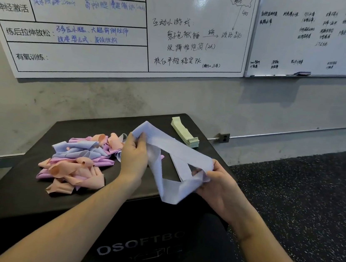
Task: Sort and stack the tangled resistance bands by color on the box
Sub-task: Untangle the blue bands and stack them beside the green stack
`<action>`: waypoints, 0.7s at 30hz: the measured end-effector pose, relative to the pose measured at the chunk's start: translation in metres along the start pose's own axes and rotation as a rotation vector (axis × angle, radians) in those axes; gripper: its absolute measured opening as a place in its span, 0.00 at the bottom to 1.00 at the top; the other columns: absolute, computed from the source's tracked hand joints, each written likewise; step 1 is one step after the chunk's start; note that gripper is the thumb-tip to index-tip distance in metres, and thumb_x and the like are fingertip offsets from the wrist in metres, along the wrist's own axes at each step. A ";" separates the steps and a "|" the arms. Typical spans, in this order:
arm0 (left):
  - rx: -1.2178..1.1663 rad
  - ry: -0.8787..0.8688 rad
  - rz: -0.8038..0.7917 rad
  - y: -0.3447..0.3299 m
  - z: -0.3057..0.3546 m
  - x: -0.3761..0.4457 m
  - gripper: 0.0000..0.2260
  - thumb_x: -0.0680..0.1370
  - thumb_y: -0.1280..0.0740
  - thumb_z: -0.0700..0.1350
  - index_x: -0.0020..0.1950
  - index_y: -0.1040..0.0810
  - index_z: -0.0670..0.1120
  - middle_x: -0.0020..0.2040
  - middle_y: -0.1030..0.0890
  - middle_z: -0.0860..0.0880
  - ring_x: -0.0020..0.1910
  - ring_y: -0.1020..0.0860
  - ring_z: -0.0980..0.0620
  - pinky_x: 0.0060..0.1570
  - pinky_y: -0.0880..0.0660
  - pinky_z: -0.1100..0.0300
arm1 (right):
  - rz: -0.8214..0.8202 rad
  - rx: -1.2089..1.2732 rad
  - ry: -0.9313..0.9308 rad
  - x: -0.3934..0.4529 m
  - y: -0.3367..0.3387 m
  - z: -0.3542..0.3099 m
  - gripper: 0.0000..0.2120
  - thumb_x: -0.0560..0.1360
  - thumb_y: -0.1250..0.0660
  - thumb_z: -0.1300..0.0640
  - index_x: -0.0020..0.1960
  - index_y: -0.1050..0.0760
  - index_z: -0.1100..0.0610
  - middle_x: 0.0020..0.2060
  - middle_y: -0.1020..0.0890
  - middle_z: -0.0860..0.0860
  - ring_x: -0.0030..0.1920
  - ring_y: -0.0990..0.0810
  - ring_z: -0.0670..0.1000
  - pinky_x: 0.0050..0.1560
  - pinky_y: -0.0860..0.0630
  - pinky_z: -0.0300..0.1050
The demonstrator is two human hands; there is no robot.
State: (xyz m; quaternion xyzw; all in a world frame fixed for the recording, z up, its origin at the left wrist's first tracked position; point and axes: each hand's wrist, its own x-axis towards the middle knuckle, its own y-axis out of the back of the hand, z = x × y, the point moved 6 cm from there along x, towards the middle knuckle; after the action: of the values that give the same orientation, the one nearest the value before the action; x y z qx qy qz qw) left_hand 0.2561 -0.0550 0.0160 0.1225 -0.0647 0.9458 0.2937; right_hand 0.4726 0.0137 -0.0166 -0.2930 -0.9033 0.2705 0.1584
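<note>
Lavender band (twisted) pinched between left hand and right hand above box.

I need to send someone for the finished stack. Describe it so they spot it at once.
Find the black box below the whiteboards. At its far right corner sits the stack of pale green bands. It alone is flat and neat; the pink, purple and blue pile is tangled.

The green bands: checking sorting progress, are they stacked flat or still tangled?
Stacked flat: the green bands lie in one neat pile at the box's far corner, apart from the tangled pile.
</note>
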 end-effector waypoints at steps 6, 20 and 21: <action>-0.090 0.024 0.031 0.000 0.004 -0.003 0.08 0.86 0.40 0.46 0.62 0.25 0.48 0.51 0.21 0.50 0.48 0.23 0.56 0.33 0.26 0.72 | 0.217 -0.260 0.004 0.007 0.025 0.008 0.18 0.69 0.21 0.62 0.45 0.31 0.57 0.43 0.24 0.59 0.43 0.22 0.55 0.44 0.19 0.49; 0.020 0.005 -0.030 0.000 -0.001 0.005 0.08 0.84 0.38 0.54 0.59 0.22 0.54 0.50 0.16 0.45 0.50 0.17 0.42 0.50 0.18 0.49 | 0.415 -0.620 0.059 0.005 0.051 0.010 0.06 0.77 0.27 0.58 0.52 0.17 0.58 0.41 0.15 0.49 0.47 0.18 0.53 0.51 0.22 0.48; 0.011 0.032 -0.015 0.002 -0.002 0.008 0.09 0.84 0.38 0.53 0.59 0.21 0.54 0.53 0.16 0.45 0.53 0.17 0.42 0.51 0.18 0.46 | 0.343 -0.515 0.050 0.005 0.048 0.012 0.10 0.76 0.27 0.58 0.56 0.17 0.59 0.47 0.13 0.52 0.52 0.16 0.56 0.56 0.21 0.51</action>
State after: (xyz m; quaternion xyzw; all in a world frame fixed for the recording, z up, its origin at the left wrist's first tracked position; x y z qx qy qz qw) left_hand 0.2482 -0.0521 0.0158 0.1095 -0.0540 0.9458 0.3010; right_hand 0.4844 0.0444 -0.0533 -0.4783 -0.8752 0.0483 0.0534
